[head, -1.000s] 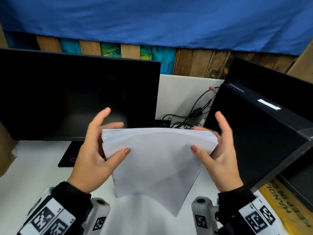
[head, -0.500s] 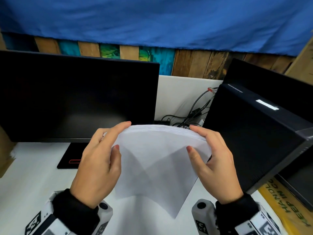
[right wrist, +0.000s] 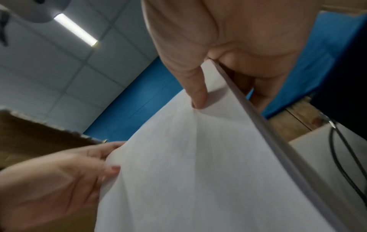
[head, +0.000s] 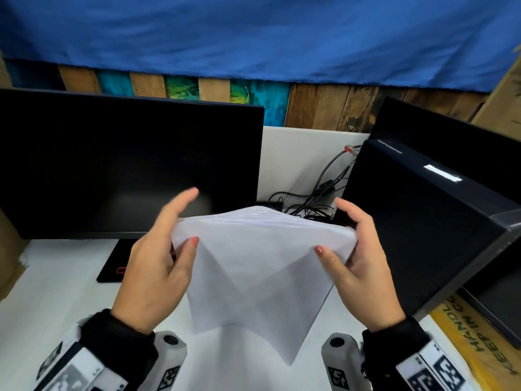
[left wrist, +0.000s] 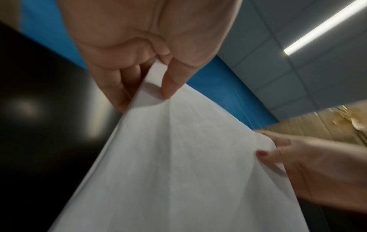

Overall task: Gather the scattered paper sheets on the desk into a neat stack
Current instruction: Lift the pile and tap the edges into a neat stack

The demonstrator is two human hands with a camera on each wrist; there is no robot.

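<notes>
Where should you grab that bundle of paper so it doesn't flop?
Probably by its two short side edges, one from each side, as the left hand and right hand do: the paper stack stands upright and bows in the middle.

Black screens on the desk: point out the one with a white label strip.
The right-hand black slab, tilted beside the right hand; the left monitor stands upright, label-free.
</notes>
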